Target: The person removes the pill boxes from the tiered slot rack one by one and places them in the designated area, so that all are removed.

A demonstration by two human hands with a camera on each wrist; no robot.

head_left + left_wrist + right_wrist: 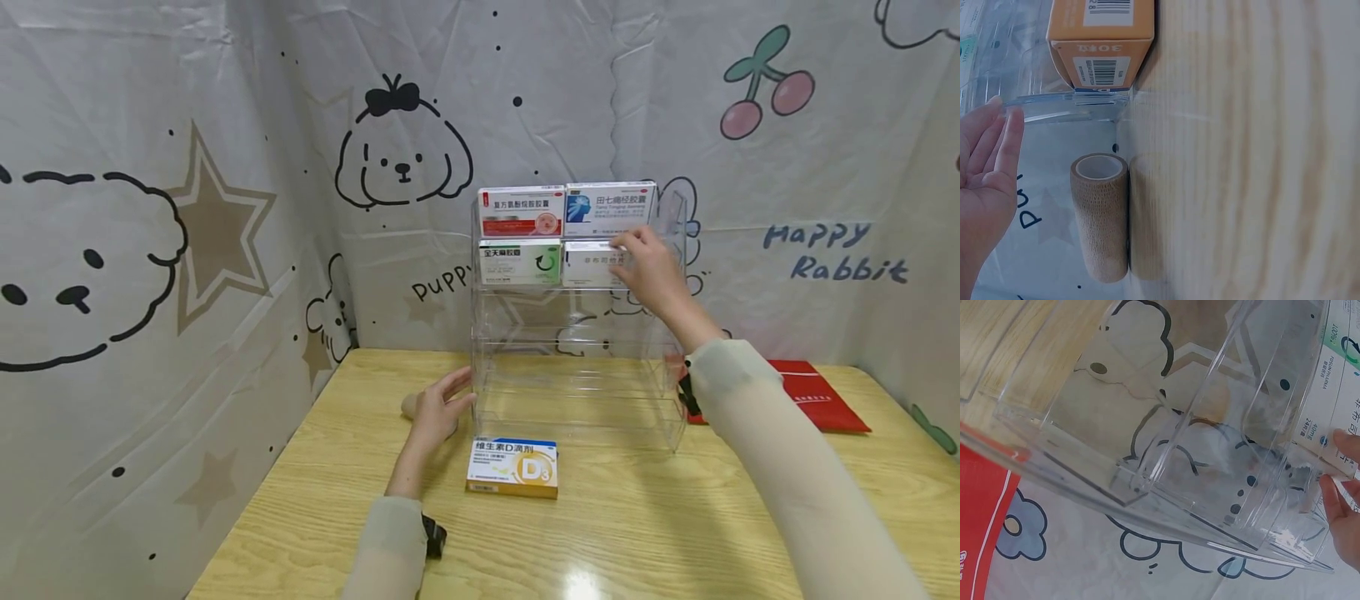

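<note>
A clear acrylic tiered rack stands on the table. My right hand pinches the right end of a white medicine box on its second tier. In the right wrist view, thumb and fingers meet at that box's corner. My left hand touches the rack's lower left side with fairly straight fingers and holds nothing. On the same tier, a green-and-white medicine box sits to the left. Above are a red-and-white box and a blue-and-white box.
An orange-and-white vitamin D box lies in front of the rack. Behind my left hand is a tan, textured roll. A red flat packet lies right of the rack on the wooden table. Printed cloth hangs behind.
</note>
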